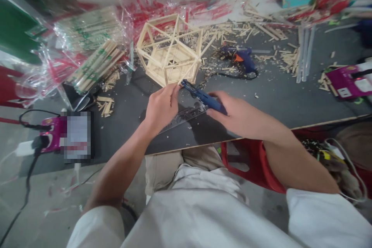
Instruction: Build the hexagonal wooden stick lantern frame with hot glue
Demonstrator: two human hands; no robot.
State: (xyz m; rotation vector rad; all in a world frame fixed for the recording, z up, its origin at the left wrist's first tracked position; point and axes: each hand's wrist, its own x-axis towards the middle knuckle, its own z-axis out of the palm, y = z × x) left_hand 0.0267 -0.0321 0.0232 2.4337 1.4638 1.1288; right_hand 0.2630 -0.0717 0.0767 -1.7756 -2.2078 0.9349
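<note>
My right hand (229, 114) is wrapped round blue-handled cutters (207, 99), whose dark jaws point up and left. Close to those jaws, my left hand (162, 106) is closed in a pinch on a thin wooden stick (180, 84), mostly hidden by the fingers. Just beyond both hands stands a many-sided frame (175, 40) of pale wooden sticks, with crossing bars inside it. A clear plastic ruler (186, 115) with cut-out shapes lies on the dark table under my hands.
A blue glue gun (245, 60) with a black cord lies right of the frame. Clear glue sticks (305, 52) and wood offcuts (223, 33) are scattered behind. Bundled chopsticks (97, 66) in plastic wrap lie left. Purple power strips (52, 133) and a phone (77, 135) sit near the edges.
</note>
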